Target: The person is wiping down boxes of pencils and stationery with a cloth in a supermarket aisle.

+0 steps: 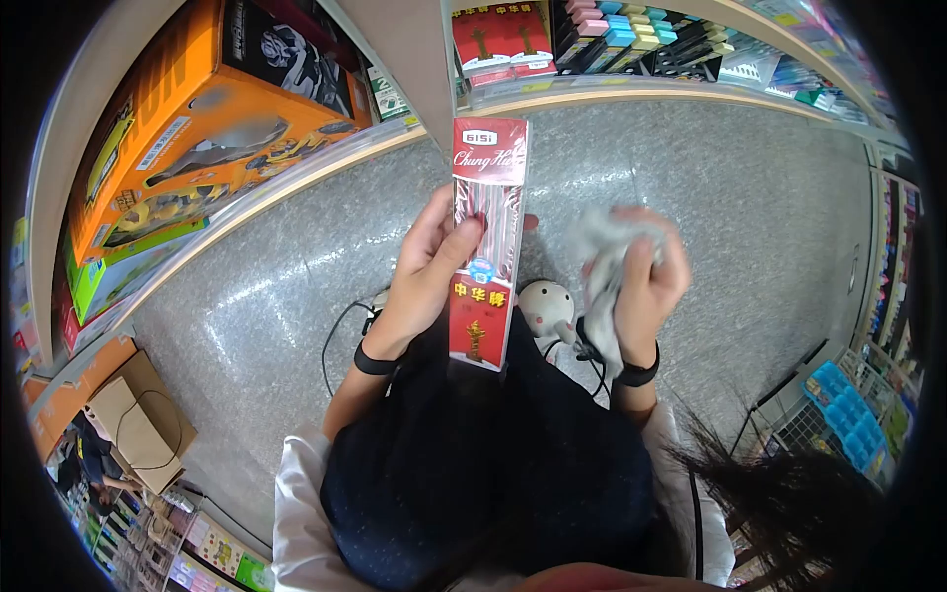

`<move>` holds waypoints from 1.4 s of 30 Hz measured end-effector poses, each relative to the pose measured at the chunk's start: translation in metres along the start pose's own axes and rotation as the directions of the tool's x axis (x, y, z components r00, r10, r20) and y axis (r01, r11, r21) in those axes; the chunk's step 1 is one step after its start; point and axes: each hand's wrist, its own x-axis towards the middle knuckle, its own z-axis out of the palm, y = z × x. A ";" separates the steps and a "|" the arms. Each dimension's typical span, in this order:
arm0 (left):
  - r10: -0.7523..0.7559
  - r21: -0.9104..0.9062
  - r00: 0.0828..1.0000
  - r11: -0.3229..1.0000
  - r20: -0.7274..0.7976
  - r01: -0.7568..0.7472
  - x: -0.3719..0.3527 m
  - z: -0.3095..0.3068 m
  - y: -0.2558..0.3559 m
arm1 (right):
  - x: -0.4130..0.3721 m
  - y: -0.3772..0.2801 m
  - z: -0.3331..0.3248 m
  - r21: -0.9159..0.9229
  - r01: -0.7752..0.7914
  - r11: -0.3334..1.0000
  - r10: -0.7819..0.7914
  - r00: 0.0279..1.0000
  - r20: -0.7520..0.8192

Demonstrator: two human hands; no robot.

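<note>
A long red and clear pack of pencils (501,227) is held in front of me, with "Chung Hwa" lettering at its far end and a red panel at the near end. My left hand (431,252) is closed around its left side, thumb lying across the clear middle. To the right, clear of the pack, my right hand (651,276) grips a grey-white cloth (604,261). The cloth is crumpled, hangs toward the wrist and is partly blurred by motion. Each wrist wears a black band.
Shelves at the left hold a large orange toy box (212,128). Red packs (501,39) and pastel stationery (617,28) stand on the far shelf. A wire cart with a blue tray (845,414) is at right. A cardboard box (148,419) and another person (96,464) are at lower left.
</note>
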 end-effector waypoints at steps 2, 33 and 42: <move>-0.029 -0.069 1.000 0.997 -0.004 0.029 -0.005 0.001 0.000 | 0.024 -0.005 0.009 -0.171 0.240 0.956 -0.243 0.970 0.003; 0.039 0.040 0.994 0.999 -0.098 -0.035 -0.005 -0.009 0.008 | -0.021 0.013 0.036 0.120 0.577 0.808 -0.366 0.331 0.869; -0.073 -0.117 0.984 0.989 0.163 0.093 -0.009 -0.008 0.006 | 0.019 -0.011 0.024 -0.090 0.455 0.886 -0.447 0.890 0.096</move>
